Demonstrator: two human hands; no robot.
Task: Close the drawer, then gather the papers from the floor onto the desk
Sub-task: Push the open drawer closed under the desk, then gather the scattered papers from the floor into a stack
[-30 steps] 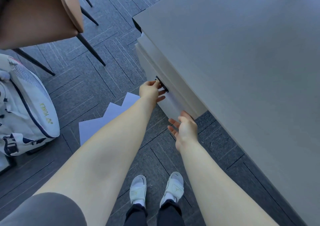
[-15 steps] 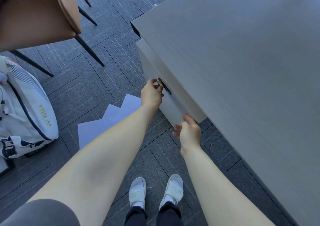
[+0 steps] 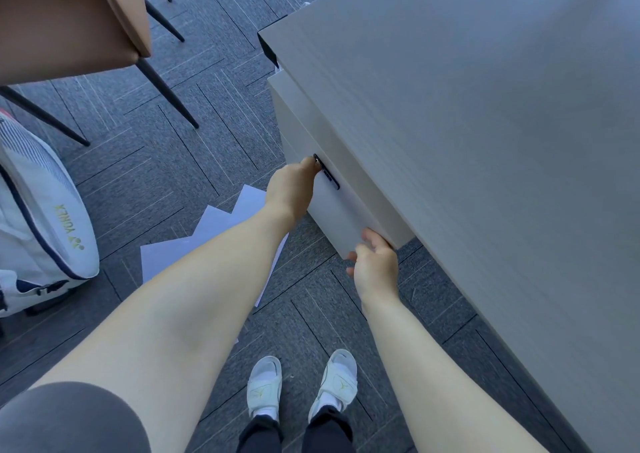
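A pale drawer [image 3: 341,210] sticks out a little from under the grey desk [image 3: 485,123]. Its dark handle [image 3: 327,175] is on the front face. My left hand [image 3: 292,189] presses against the drawer front at the handle, fingers curled there. My right hand [image 3: 375,265] rests with its fingertips on the drawer's near lower corner. Several white papers [image 3: 207,230] lie fanned on the carpet below my left forearm, which covers part of them.
A brown chair [image 3: 86,22] with black legs stands at the far left. A white sports bag [image 3: 41,217] lies on the floor at left. My feet in white sandals [image 3: 301,386] stand on the carpet in front of the desk.
The drawer has slid further in under the desk. My right hand moved up from open air onto the drawer's lower corner, and my left hand followed the handle inward.
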